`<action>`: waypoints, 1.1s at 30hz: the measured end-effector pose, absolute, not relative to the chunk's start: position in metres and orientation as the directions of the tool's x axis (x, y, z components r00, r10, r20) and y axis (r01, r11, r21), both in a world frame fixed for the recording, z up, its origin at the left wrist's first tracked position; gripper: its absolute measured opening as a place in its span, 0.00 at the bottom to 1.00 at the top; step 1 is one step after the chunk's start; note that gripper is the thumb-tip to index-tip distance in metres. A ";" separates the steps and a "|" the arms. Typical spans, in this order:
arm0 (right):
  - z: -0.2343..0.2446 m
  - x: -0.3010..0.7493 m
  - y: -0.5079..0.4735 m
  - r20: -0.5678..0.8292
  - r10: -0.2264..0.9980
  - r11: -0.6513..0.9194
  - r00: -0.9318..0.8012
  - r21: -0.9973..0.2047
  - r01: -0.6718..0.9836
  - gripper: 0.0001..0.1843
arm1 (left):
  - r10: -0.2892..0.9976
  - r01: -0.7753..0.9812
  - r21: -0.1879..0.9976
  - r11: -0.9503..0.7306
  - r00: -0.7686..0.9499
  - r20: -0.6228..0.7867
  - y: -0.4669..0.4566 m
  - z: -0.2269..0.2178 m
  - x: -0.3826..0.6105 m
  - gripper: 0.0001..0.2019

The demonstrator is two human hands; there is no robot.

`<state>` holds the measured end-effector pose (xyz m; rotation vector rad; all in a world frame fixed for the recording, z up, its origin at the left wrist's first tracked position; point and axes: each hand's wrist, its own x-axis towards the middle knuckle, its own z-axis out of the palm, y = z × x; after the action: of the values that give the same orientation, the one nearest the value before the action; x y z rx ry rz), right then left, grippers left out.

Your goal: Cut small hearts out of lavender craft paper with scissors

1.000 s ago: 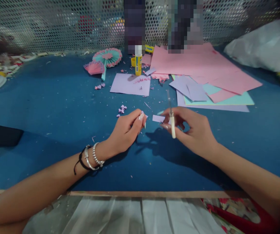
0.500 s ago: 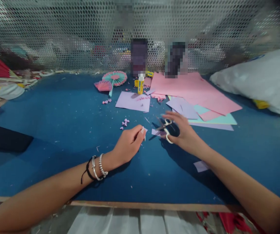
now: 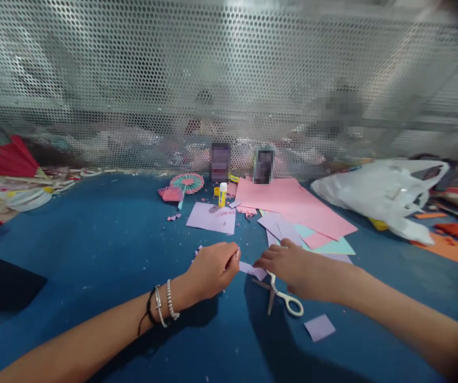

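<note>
My left hand [image 3: 213, 271] is closed in a pinch over the table. Whatever sits between its fingertips is too small to make out. A narrow strip of lilac paper [image 3: 248, 268] lies between my two hands. My right hand [image 3: 292, 268] reaches over that strip with fingers stretched out, their tips at or just above it; its thumb is hidden. Just below the right hand, white-handled scissors [image 3: 272, 291] rest on the table with blades spread. A small lilac paper piece [image 3: 319, 327] lies nearer me. Folded lilac bits [image 3: 197, 252] are partly hidden behind my left hand.
Beyond my hands are a lilac sheet [image 3: 208, 218], a glue stick [image 3: 223, 197] and a pleated paper rosette [image 3: 188, 183]. Pink sheets [image 3: 288, 199] and other coloured paper lie to the right, near a white plastic bag [image 3: 376, 186]. A dark object [image 3: 5, 282] sits at left.
My right hand has let go of the scissors, which now lie on the table, and has moved over the lilac strip. My left hand stays pinched. The view has tilted up.
</note>
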<state>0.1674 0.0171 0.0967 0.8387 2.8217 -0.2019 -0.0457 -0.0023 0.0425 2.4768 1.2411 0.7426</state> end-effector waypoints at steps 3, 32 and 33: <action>0.100 0.149 0.014 -0.061 0.579 0.792 -0.813 -0.198 0.578 0.07 | 0.806 0.685 0.425 -0.592 0.482 0.345 0.002 0.041 -0.051 0.11; 0.019 0.124 -0.016 -0.027 0.712 -0.033 -0.701 -0.999 0.006 0.21 | 0.596 0.535 0.266 -0.802 0.693 0.404 -0.026 0.022 -0.056 0.10; 0.019 0.124 -0.016 -0.022 0.710 -0.032 -0.704 -0.999 -0.001 0.21 | 0.604 0.538 0.275 -0.797 0.692 0.396 -0.026 0.021 -0.056 0.10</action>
<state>0.1239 -0.0158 0.0186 1.0563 2.4549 -2.5369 -0.0556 -0.0264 0.0215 2.7619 0.9374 0.7202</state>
